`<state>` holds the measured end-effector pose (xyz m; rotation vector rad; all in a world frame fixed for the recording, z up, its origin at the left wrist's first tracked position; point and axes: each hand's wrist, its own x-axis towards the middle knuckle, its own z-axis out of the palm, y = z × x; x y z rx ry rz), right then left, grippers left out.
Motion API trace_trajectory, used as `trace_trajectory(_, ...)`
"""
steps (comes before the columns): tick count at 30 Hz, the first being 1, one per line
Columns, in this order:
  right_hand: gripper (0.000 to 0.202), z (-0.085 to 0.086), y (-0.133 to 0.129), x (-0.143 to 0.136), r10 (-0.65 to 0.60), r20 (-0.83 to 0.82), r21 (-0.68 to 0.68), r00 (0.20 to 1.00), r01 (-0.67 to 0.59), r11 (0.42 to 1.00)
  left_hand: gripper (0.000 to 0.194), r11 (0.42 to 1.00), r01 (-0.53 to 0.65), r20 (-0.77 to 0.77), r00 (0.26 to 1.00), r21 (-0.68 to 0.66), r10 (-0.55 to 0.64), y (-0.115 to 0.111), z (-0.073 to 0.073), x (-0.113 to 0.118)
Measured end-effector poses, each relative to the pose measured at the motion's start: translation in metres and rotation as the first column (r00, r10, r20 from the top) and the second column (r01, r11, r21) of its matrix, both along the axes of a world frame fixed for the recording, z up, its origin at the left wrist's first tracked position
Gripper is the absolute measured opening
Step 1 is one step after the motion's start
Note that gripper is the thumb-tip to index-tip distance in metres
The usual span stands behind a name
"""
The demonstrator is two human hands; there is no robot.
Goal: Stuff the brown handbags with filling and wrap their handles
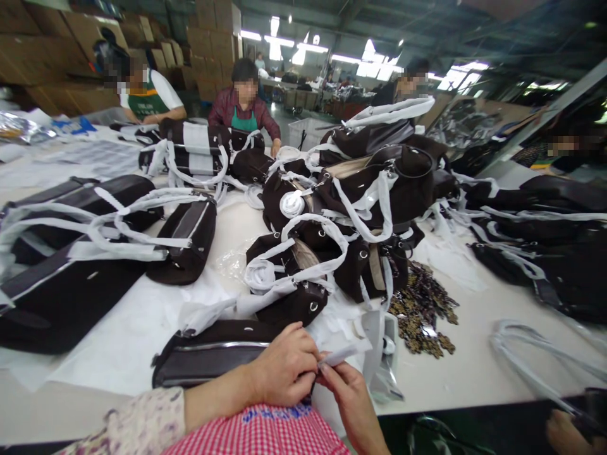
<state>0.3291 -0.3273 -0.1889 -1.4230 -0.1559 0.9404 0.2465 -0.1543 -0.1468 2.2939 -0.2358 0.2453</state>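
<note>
My left hand (287, 366) is closed at the front edge of the table, over the right end of a dark bag (208, 363) with a metal zipper. Close beside it, my right hand (346, 395) pinches a strip of white wrapping (344, 352) between thumb and fingers. The fingertips of both hands meet at this strip. Just beyond them lies another dark bag (289, 303), its handle wrapped in white. What lies beneath my left hand is hidden.
Dark bags with wrapped handles (370, 183) are piled across the white table (478, 373). Patterned tags (422, 309) and a clear plastic bag (386, 360) lie to the right. Several people work around the table; a person's hand (564, 433) shows at the lower right.
</note>
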Motion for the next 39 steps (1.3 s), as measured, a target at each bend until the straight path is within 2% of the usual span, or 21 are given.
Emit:
trace_trajectory(4, 0.042, -0.005, 0.001, -0.004, -0.079, -0.011, 0.007, 0.997, 0.079, 0.997, 0.011, 0.997, -0.08, -0.114, 0.99, -0.024, 0.077, -0.002, -0.003, 0.011)
trace_trajectory(8, 0.043, -0.004, 0.002, -0.007, -0.109, -0.057, 0.03, 0.992, 0.11, 0.993, 0.017, 0.987, -0.157, -0.236, 0.959, 0.029, 0.159, -0.004, -0.008, 0.02)
trace_trajectory(14, 0.042, 0.004, -0.002, -0.009, -0.078, -0.171, 0.12, 0.982, 0.099, 0.988, 0.018, 0.984, -0.149, -0.292, 0.941, 0.099, 0.171, -0.01, -0.004, 0.021)
trace_trajectory(16, 0.043, 0.005, -0.003, -0.011, -0.108, -0.188, 0.134, 0.976, 0.134, 0.982, 0.016, 0.98, -0.156, -0.303, 0.935, 0.124, 0.187, -0.012, -0.003, 0.02)
trace_trajectory(20, 0.056, 0.001, -0.003, -0.015, -0.236, -0.1, 0.065, 0.967, 0.243, 0.968, 0.013, 0.976, -0.157, -0.311, 0.93, 0.151, 0.197, -0.013, -0.005, 0.021)
trace_trajectory(25, 0.044, -0.003, -0.001, -0.017, -0.317, -0.146, 0.059, 0.937, 0.328, 0.943, 0.011, 0.974, -0.197, -0.285, 0.933, 0.113, 0.222, -0.012, -0.011, 0.02)
trace_trajectory(28, 0.043, -0.001, 0.001, -0.018, -0.35, -0.186, 0.045, 0.918, 0.364, 0.93, 0.016, 0.971, -0.225, -0.273, 0.931, 0.085, 0.24, -0.01, -0.009, 0.019)
trace_trajectory(32, 0.049, 0.002, 0.004, -0.018, -0.378, -0.22, 0.033, 0.899, 0.394, 0.918, 0.039, 0.998, -0.067, -0.26, 0.963, 0.016, 0.069, -0.007, 0.0, 0.017)
trace_trajectory(34, 0.047, 0.003, 0.005, -0.017, -0.363, -0.194, 0.031, 0.912, 0.375, 0.926, 0.033, 0.999, -0.034, -0.281, 0.959, -0.014, 0.028, -0.007, 0.004, 0.018)
trace_trajectory(37, 0.042, 0.004, 0.004, -0.017, -0.356, -0.146, 0.027, 0.923, 0.364, 0.931, 0.006, 0.993, -0.105, -0.32, 0.944, -0.053, 0.083, -0.007, 0.005, 0.023)
trace_trajectory(39, 0.041, 0.004, 0.003, -0.018, -0.358, -0.154, 0.02, 0.921, 0.365, 0.931, 0.012, 0.986, -0.14, -0.337, 0.936, -0.091, 0.102, -0.006, 0.003, 0.026)
